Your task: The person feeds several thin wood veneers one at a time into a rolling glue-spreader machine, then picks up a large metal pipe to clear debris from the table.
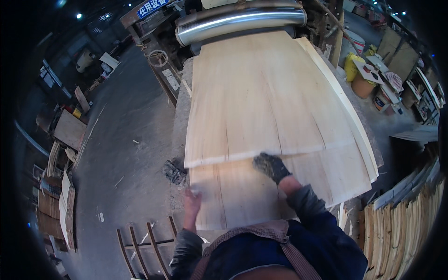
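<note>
Veneer sheet (266, 98), pale and wide, lies atop a stack of like sheets (336, 172) on a rough table (179, 126), its near edge by the person's hands. Nearest, a rack of upright veneer strips (406, 219) stands right, above a grey concrete floor (126, 135). Farther right, an orange bucket (361, 86) and a white bucket (381, 100) stand, contents unclear. The gloved right hand (271, 166) presses curled fingers on the sheet's near edge; the bare left hand (192, 200) rests on the lower sheet's left edge, grip blurred. Beyond, a metal roller (240, 21) spans the sheet's far end.
</note>
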Motion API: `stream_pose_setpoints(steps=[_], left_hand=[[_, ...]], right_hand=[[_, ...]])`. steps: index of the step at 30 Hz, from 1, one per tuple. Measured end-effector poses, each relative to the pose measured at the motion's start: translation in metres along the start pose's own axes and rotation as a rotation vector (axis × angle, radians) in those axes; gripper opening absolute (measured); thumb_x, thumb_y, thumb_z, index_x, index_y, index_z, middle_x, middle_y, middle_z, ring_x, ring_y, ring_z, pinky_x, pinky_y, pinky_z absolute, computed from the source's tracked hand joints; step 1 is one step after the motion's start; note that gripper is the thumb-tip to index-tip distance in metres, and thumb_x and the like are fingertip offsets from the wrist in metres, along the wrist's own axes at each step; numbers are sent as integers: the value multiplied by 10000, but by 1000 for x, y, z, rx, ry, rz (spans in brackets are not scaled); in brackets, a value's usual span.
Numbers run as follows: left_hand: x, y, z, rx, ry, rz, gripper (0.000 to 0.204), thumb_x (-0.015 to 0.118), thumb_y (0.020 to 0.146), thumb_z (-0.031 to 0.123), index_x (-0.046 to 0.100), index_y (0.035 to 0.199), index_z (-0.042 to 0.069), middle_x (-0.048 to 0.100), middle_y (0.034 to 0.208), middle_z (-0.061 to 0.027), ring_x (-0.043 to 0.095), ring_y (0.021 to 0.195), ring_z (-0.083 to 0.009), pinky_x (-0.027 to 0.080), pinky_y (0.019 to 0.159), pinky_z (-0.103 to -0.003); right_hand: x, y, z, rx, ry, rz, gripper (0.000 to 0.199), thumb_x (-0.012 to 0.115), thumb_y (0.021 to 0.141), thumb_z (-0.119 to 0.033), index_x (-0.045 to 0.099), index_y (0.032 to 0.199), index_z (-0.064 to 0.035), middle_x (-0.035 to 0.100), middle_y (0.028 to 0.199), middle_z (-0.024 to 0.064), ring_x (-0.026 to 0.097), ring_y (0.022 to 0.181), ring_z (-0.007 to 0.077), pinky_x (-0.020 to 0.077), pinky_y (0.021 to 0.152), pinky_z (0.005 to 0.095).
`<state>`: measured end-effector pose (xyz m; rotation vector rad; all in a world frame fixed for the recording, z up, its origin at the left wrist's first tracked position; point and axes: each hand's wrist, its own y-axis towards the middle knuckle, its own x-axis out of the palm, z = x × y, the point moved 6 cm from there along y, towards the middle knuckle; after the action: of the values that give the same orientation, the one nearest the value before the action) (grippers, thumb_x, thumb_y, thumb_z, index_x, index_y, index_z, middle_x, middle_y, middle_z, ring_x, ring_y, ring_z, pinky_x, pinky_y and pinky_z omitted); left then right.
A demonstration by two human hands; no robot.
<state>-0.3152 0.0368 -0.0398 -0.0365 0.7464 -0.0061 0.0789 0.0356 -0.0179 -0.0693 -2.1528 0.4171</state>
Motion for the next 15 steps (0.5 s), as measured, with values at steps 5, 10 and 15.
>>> stream_pose_setpoints(steps=[5, 10, 15], left_hand=[[11, -26, 45, 334, 435, 266, 568, 638, 693, 198, 410, 1142, -65, 536, 1008, -232, 544, 896, -359, 438, 793, -401], [11, -14, 38, -98, -205, 29, 477, 632, 670, 109, 463, 1083, -61, 574, 926, -147, 576, 798, -253, 474, 669, -322], [-9, -11, 32, -349, -448, 19, 363, 581, 676, 12, 490, 1024, -33, 581, 919, -114, 566, 812, -182, 461, 655, -298]], right_hand=[[18, 60, -47, -178, 14, -95, 362, 285, 892, -219, 408, 1158, -6, 395, 1257, 218, 381, 1171, 357, 298, 985, 494], [16, 37, -28, -37, 147, -37, 297, 417, 863, -100, 427, 1158, -68, 466, 1205, 179, 458, 1103, 340, 371, 932, 475], [4, -63, 61, 250, 16, -111, 295, 534, 821, -115, 478, 1105, -57, 531, 1108, 132, 502, 1057, 305, 387, 931, 457]])
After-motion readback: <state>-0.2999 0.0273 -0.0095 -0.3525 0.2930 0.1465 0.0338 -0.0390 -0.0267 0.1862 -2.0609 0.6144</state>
